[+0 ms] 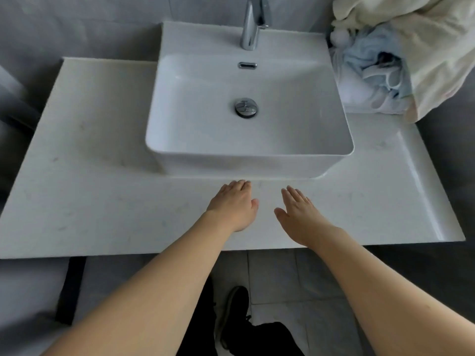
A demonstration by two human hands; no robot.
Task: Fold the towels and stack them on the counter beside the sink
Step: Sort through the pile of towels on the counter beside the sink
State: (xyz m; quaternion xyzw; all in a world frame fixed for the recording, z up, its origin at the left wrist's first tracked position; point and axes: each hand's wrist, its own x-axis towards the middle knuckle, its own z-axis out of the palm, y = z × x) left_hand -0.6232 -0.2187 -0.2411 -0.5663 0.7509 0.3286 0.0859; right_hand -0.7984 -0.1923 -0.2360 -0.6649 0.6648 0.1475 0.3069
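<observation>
A heap of crumpled towels lies at the back right of the counter (90, 201), right of the sink (246, 152): a large cream towel (434, 60) draped over a light blue one (370, 57) and a white one (359, 96). My left hand (234, 204) and my right hand (298, 214) hover over or rest on the counter's front strip, just before the sink, side by side, fingers straight, holding nothing. Both are far from the towels.
A chrome tap (253, 21) stands behind the white basin, with a chrome drain plug (246, 107) in its bottom. Grey tiled wall lies behind. Below the counter edge I see floor tiles and a black shoe (232, 314).
</observation>
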